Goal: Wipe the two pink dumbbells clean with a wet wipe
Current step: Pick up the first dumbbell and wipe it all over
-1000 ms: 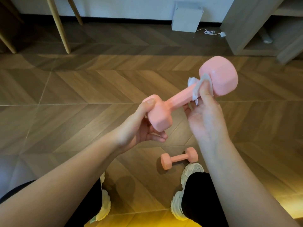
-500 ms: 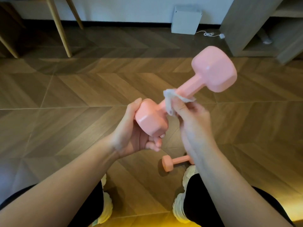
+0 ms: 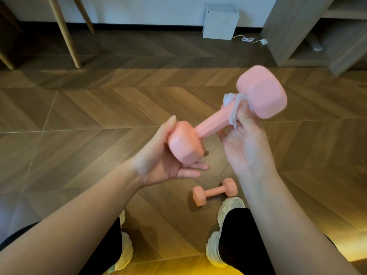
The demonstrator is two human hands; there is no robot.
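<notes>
A pink dumbbell is held in the air, tilted up to the right. My left hand cups its lower head from below and the side. My right hand grips a crumpled white wet wipe wrapped around the handle just under the upper head. A second pink dumbbell lies on the wooden floor between my feet, close to my right shoe.
My two white shoes stand on the herringbone wood floor. Wooden furniture legs rise at the back left. A white box with a cable sits against the wall, and a grey shelf unit stands at the back right.
My right hand slid the wipe down the handle toward the lower head, then back up to just under the upper head. The dumbbell shifted slightly in my left hand.
</notes>
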